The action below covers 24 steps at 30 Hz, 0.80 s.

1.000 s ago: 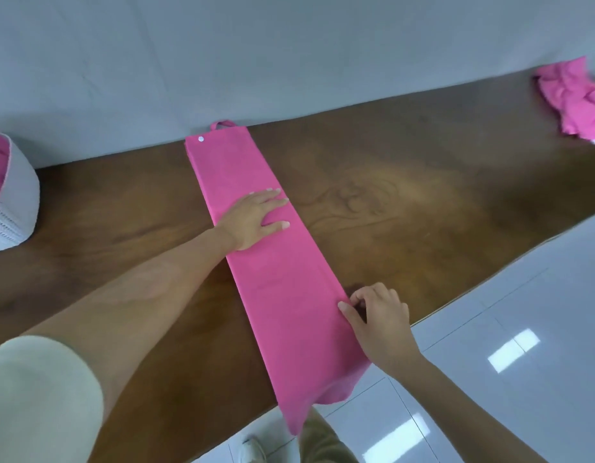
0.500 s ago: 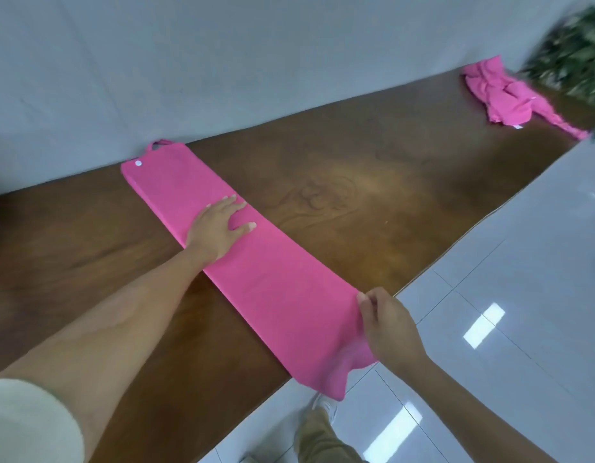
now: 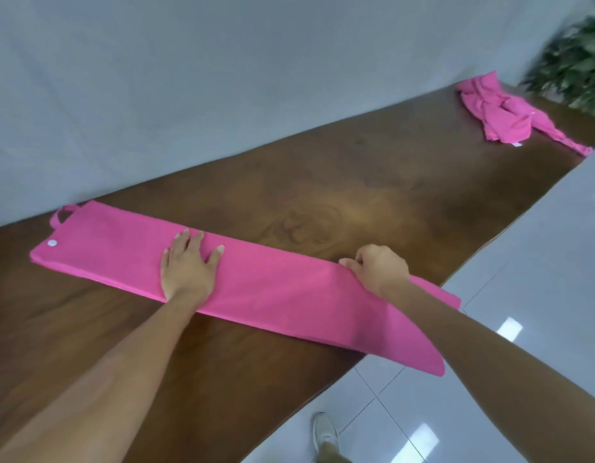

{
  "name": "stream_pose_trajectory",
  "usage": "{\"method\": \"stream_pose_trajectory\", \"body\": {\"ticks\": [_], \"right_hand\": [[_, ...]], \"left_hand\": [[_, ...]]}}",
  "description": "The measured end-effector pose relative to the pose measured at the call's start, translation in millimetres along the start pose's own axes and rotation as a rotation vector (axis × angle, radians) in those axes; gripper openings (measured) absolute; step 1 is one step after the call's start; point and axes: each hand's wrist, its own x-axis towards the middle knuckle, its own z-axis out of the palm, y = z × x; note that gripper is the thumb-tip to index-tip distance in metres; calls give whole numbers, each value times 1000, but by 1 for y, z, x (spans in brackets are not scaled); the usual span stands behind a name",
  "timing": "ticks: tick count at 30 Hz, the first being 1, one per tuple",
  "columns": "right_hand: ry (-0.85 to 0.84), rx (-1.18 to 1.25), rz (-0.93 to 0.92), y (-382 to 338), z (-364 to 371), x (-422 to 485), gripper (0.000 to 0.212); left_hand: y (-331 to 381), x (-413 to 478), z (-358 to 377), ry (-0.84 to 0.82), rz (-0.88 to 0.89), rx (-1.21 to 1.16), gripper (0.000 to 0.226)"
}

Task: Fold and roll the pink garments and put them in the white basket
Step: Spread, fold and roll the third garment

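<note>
A pink garment (image 3: 269,292), folded into a long narrow strip, lies across the wooden table (image 3: 373,202). Its right end hangs past the table's edge. My left hand (image 3: 187,265) presses flat on the strip left of its middle, fingers straight and spread. My right hand (image 3: 378,269) has curled fingers that pinch the strip's far edge near the table's edge. A white snap and a small loop show at the strip's left end. The white basket is out of view.
A second pink garment (image 3: 510,116) lies crumpled at the table's far right end, beside a green plant (image 3: 577,58). A grey wall runs behind the table. White floor tiles (image 3: 523,295) and a shoe (image 3: 324,432) lie to the right and below.
The view has swung to the right, and the basket has left the frame. My right hand has moved up from the hanging end onto the strip's far edge at the table. My left hand stays pressed flat.
</note>
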Motion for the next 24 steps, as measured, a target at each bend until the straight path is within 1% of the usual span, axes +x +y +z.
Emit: {"method": "stream_pose_trajectory", "body": {"ticks": [7,12,16,20,24], "right_hand": [[79,-152,-169,-5,-12,86,58],[157,-243,-353,-14,-14,141,56],[212,-317,-443,-23,-13,177,61],[282,-340,-497,-24,-11,202,65],[334,-255,-506,-16,-6,213,52]], "left_hand": [[22,3,7,84,-227,20,66],[37,5,16,149,-380,33,67],[48,7,21,199,-517,15,65],[53,8,26,222,-565,34,65],[57,12,25,205,-568,68,64]]}}
